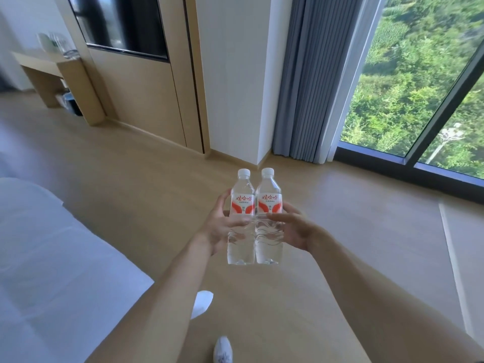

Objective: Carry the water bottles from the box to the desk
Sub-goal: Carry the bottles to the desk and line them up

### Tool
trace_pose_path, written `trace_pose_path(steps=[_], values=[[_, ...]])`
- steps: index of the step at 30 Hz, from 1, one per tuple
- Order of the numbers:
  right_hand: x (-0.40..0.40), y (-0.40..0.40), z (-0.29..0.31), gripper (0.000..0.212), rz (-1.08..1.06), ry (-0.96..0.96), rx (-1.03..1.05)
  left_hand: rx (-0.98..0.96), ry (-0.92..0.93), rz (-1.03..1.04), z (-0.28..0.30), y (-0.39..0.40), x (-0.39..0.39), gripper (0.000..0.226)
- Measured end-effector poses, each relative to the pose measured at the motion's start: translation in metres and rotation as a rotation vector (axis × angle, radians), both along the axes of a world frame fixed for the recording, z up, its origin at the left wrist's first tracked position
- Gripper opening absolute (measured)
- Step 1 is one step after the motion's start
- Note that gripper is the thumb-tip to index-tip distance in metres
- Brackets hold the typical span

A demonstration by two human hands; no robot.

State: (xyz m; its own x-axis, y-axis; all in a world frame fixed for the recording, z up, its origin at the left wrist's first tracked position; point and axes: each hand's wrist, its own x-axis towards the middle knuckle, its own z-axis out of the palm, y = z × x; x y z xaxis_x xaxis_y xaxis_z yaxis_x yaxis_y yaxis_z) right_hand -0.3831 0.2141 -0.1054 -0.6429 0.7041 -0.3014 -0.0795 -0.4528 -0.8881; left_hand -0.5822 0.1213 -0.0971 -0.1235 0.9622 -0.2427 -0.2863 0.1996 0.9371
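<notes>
- Head view: nearest the camera, a white-shod foot (223, 350) stands on the wooden floor (327, 258), with a second white shoe tip (201, 303) showing just past the left forearm.
- A white bed (52, 258) fills the lower left, its corner near the left arm.
- Both bare forearms reach forward over the floor, and between them two clear water bottles are held upright side by side, touching each other, in mid-air.
- The left hand (218, 226) wraps the left bottle (241, 216) from its outer side, thumb across the front below the label and fingers curled behind.
- The right hand (290, 227) grips the right bottle (269, 216) in the same way from the right, thumb lying across the front just under the label.
- Each bottle has a white cap and a white label with red marks and red characters.
- Beyond them, a white wall column (235, 87) meets grey curtains (311, 87), and a floor-length window (419, 87) at the right shows green trees.
- At the far left stands a wooden desk (49, 64) against the wall, with blurred clear items (56, 44) on its right end and a dark screen (120, 24) set in the wood panelling beside it.
</notes>
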Motion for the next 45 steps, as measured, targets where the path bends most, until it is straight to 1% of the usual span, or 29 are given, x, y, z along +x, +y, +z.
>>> trace_pose_path(steps=[4, 7, 12, 16, 22, 26, 27, 31, 34, 39, 42, 45], values=[[-0.023, 0.056, 0.000, 0.064, 0.008, -0.030, 0.035, 0.012, -0.025, -0.001, -0.012, 0.057, -0.022, 0.106], [-0.050, 0.106, 0.000, 0.064, 0.003, -0.062, 0.044, 0.019, -0.042, 0.004, -0.018, 0.106, -0.051, 0.106], [-0.116, 0.193, 0.007, 0.059, 0.030, -0.111, 0.026, 0.025, -0.048, 0.058, -0.012, 0.181, -0.110, 0.093], [-0.184, 0.248, 0.016, 0.054, 0.079, -0.095, 0.029, 0.015, -0.030, 0.126, 0.000, 0.228, -0.169, 0.083], [-0.285, 0.302, 0.024, 0.054, 0.193, -0.101, 0.041, -0.004, -0.022, 0.259, 0.009, 0.262, -0.256, 0.095], [-0.354, 0.328, 0.025, 0.051, 0.314, -0.123, 0.068, 0.000, 0.017, 0.386, 0.010, 0.274, -0.309, 0.073], [-0.371, 0.336, 0.023, 0.050, 0.341, -0.122, 0.070, -0.003, 0.023, 0.414, 0.009, 0.277, -0.322, 0.075], [-0.442, 0.367, 0.011, 0.047, 0.458, -0.113, 0.070, -0.059, 0.054, 0.532, 0.008, 0.291, -0.374, 0.096], [-0.496, 0.393, 0.004, 0.049, 0.558, -0.111, 0.080, -0.090, 0.058, 0.607, 0.006, 0.306, -0.415, 0.099], [-0.589, 0.447, -0.007, 0.045, 0.685, -0.119, 0.038, -0.125, 0.059, 0.743, 0.004, 0.346, -0.483, 0.095], [-0.640, 0.477, -0.007, 0.049, 0.776, -0.151, 0.018, -0.142, 0.055, 0.802, 0.010, 0.371, -0.517, 0.089], [-0.687, 0.503, -0.005, 0.052, 0.846, -0.142, 0.015, -0.103, 0.033, 0.865, 0.008, 0.394, -0.554, 0.084]])
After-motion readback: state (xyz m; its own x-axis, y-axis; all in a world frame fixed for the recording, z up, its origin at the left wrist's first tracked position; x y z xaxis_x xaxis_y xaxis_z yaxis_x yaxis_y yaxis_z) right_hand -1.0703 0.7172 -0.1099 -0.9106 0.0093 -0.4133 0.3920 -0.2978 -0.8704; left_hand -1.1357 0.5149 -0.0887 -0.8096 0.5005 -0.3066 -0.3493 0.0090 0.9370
